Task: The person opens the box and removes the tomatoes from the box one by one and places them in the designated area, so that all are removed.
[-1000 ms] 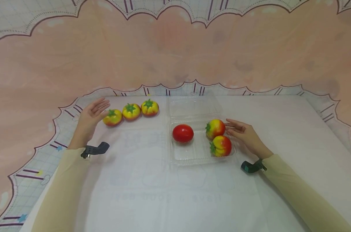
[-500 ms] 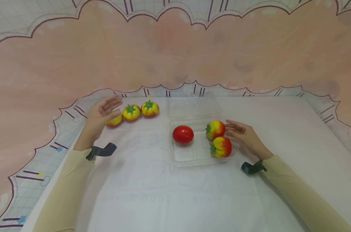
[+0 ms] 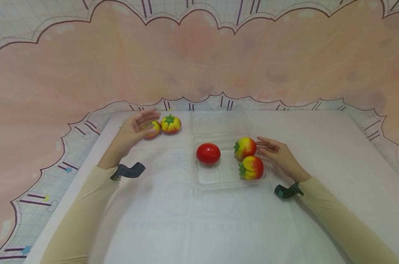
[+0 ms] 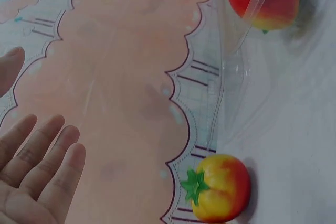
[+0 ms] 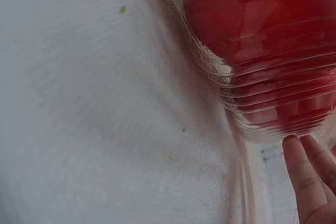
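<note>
My left hand hovers with fingers extended over a row of yellow-red toy tomatoes with green leafy tops. The right-end tomato shows fully, the middle tomato is partly covered, and the left one is almost hidden behind the hand. An open clear plastic clamshell box holds a plain red tomato at left and two yellow-red tomatoes at right. Beside the box's right wall is my right hand, fingers loosely extended; in the right wrist view its fingertips appear against the plastic.
The box's transparent lid lies folded back toward the rear. A white cloth covers the table, and a patterned pinkish backdrop rises behind it. Each wrist carries a dark camera band.
Step by step my left hand has moved right along the row, from beside the left tomato to over the middle one. My right hand and the box's contents stay put.
</note>
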Available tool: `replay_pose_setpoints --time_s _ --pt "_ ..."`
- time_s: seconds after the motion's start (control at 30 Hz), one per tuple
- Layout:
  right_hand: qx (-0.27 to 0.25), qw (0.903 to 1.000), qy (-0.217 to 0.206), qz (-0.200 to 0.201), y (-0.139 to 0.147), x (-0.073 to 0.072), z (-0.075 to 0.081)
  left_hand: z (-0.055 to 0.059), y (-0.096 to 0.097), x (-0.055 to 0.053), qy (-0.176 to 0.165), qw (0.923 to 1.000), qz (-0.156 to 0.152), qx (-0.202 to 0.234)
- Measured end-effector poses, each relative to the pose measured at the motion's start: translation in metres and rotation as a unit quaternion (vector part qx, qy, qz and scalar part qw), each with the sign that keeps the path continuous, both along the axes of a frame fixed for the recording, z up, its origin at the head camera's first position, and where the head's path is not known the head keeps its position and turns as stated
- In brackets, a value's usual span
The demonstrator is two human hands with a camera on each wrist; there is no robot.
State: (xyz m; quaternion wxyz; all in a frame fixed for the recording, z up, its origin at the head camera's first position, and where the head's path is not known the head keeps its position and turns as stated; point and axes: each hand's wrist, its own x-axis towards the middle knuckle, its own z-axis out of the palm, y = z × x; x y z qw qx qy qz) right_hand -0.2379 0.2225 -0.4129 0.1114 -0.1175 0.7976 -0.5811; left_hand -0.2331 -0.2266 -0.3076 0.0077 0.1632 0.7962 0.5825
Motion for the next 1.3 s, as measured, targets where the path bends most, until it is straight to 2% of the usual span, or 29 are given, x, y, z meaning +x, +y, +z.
replay_pose_setpoints --time_s 0.13,0.37,0.6,0.9,1.3 --pt "-0.014 0.9999 0.002 0.004 0.0 0.001 0.001 0.001 0.01 -0.001 -0.011 0.9993 -0.021 -0.029" --pt "-0.017 0.9998 0.004 0.004 0.0 0.001 0.001 -0.004 0.024 -0.005 -0.041 0.9964 -0.067 -0.031" --pt "-0.009 0.9999 -0.006 0.0 -0.001 0.0 0.001 -0.008 0.034 -0.009 -0.069 0.9919 -0.093 -0.053" --pt "-0.005 1.0 -0.008 0.001 0.0 0.0 0.002 -0.017 0.049 -0.015 -0.065 0.986 -0.117 -0.099" --pt "0.001 1.0 -0.005 0.005 0.001 0.0 0.0 -0.025 0.071 -0.023 -0.068 0.981 -0.131 -0.126"
